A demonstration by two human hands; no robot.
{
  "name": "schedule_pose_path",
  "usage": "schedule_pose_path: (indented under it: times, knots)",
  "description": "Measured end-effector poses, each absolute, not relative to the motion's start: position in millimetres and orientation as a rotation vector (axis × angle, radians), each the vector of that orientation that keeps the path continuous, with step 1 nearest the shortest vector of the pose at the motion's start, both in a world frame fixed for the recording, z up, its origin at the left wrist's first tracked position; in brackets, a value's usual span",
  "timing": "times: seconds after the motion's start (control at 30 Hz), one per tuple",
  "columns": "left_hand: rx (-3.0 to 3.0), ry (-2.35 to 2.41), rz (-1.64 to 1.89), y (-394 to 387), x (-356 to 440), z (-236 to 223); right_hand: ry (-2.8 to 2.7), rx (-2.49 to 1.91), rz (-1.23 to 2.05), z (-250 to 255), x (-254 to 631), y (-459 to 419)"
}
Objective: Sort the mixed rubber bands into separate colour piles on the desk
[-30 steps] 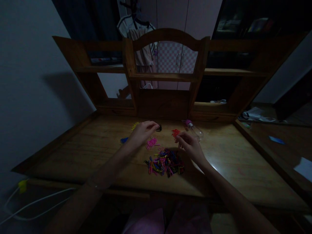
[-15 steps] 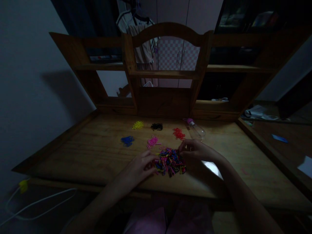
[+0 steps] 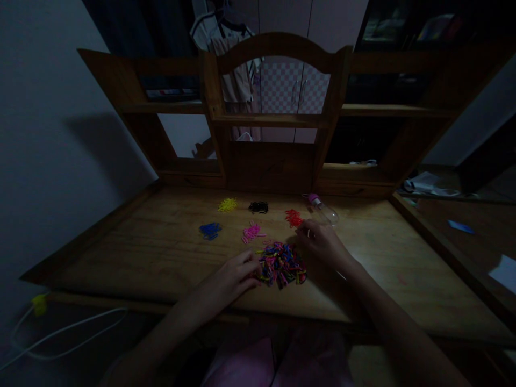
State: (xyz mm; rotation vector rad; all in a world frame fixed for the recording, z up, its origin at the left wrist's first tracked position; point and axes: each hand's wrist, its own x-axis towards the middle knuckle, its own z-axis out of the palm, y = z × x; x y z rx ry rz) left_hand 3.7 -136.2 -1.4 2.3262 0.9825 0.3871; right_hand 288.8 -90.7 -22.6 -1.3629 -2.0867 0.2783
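Observation:
A mixed heap of small oblong loops (image 3: 282,266), shaped like paper clips in several colours, lies on the wooden desktop. My left hand (image 3: 237,273) reaches its left edge, fingers curved and thumb apart, fingertips against the loops. Above the heap's right side, my right hand (image 3: 319,242) is closed in a pinch beside the red pile (image 3: 293,217); what sits between its fingertips is too small and dark to tell. Single-colour piles lie farther back: yellow (image 3: 228,204), black (image 3: 258,207), blue (image 3: 210,230) and pink (image 3: 251,231).
A clear bulb-shaped bottle (image 3: 328,215) with a purple cap lies behind my right hand. A wooden shelf unit (image 3: 270,121) rises along the back of the desktop (image 3: 141,252). A white cable (image 3: 72,336) hangs at the lower left.
My left hand came back from the black pile to the mixed heap's left edge. My right hand went down to the heap, then lifted forward toward the red pile.

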Motion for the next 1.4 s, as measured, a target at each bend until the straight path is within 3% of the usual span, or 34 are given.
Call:
schedule_pose_path:
  times: [0.93, 1.4]
  knots:
    - [2.363, 0.905, 0.363, -124, 9, -10, -2.008, -1.259, 0.194, -16, 283, -94]
    - [2.076, 1.004, 0.503, -113, -6, -21, -2.029, -1.293, 0.191, -13, 281, -96]
